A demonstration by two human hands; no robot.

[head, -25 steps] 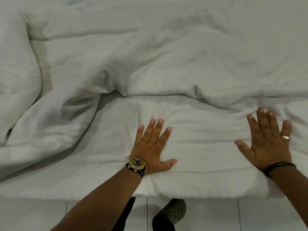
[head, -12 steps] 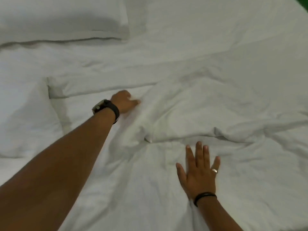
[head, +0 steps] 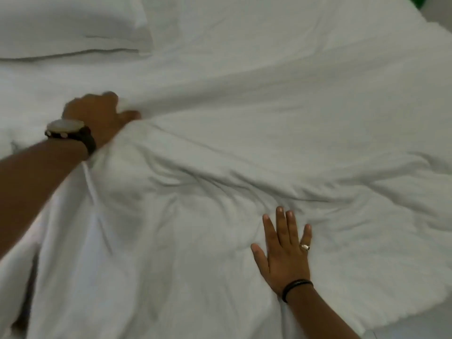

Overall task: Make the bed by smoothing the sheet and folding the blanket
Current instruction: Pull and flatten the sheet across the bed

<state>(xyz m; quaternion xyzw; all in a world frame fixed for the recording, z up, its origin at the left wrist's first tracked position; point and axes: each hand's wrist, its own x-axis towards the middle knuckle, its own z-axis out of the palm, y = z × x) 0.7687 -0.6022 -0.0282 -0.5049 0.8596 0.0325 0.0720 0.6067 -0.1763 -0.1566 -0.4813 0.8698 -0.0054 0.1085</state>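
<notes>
We grip and press the white blanket across the bed.
Our left hand bunches a fold in curled fingers near the pillow; our right hand lies flat, fingers spread, near the bed's near edge.

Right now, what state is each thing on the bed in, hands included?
left hand: gripping a bunched edge of the blanket
right hand: flat, fingers spread, pressing the blanket
blanket: rumpled, pulled taut from the gripped edge
pillow: lying flat at the bed's head
</notes>
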